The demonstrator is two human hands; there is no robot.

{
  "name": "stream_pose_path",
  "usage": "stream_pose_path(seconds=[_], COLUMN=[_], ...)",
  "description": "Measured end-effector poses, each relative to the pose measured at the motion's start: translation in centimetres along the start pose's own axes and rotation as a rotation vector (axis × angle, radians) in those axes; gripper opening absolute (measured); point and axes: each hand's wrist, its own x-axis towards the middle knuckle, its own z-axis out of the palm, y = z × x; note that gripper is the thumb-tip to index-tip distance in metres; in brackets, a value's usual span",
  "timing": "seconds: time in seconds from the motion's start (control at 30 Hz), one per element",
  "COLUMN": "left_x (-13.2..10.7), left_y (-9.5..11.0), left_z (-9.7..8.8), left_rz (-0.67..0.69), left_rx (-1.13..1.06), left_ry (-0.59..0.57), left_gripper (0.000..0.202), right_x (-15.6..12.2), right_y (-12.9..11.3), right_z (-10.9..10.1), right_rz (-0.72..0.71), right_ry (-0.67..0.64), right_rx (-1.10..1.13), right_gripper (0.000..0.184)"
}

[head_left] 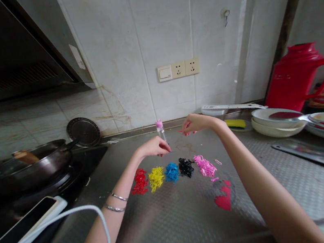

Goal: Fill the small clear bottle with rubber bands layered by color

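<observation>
My left hand (154, 146) is held over the far side of the steel counter, thumb and fingers pinched together. A tiny bluish tip shows at the fingertips, too small to name. To its right hovers my right hand (195, 123), fingers loosely bent and apart, with nothing visible in them. Nearer to me lie piles of small plastic loop-shaped pieces in a row: red (140, 182), yellow (157, 178), blue (172, 172), black (186, 167) and pink (205, 166). Behind my left hand stands a small clear bottle (160, 129) with a pink cap.
At left, a pan (32, 162) sits on the stove, and a phone (22, 234) with a white cable lies in front. Right of my right arm are a yellow sponge (235, 124), stacked bowls (277, 125), a knife (320, 161) and a red thermos (292, 74). A red sticker (224, 200) marks the counter.
</observation>
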Motion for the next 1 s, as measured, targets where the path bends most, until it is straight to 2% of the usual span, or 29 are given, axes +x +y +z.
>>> stream_pose_path(seconds=[0.07,0.17,0.37,0.5,0.63,0.73,0.83,0.93,1.0], left_x=[0.5,1.2,1.6,1.1,-0.2,-1.3,-2.2,-2.6,-2.6], left_y=[-0.7,-1.7,-3.0,-2.2,-1.8,-2.9,-4.6,-5.9,-6.3], left_z=[1.0,2.4,3.3,1.8,-1.5,-4.1,-5.9,-6.7,-6.7], left_rz=[-0.026,-0.054,-0.101,-0.074,-0.031,-0.060,-0.105,-0.109,-0.104], left_rx=[0.039,0.071,0.064,0.047,0.050,0.079,0.074,0.063,0.055], left_ry=[-0.089,-0.162,-0.192,-0.113,0.028,0.228,0.387,0.486,0.517], left_gripper=[0.020,0.022,0.021,0.022,0.023,0.022,0.023,0.023,0.021], right_x=[0.1,0.3,0.5,0.7,1.6,2.7,3.5,3.8,3.6], right_y=[0.5,0.7,0.6,0.8,0.3,-1.4,-4.1,-6.7,-8.0], right_z=[0.1,0.3,0.7,1.0,1.9,3.9,7.7,12.3,15.0], right_rz=[0.034,0.057,0.057,0.051,0.010,-0.094,-0.184,-0.187,-0.200], right_ry=[-0.029,-0.054,-0.081,-0.071,-0.033,-0.005,0.060,0.133,0.115], right_rx=[-0.022,-0.042,-0.029,0.003,-0.053,-0.108,-0.119,-0.163,-0.212], right_gripper=[0.016,0.016,0.017,0.015,0.013,0.014,0.022,0.025,0.026])
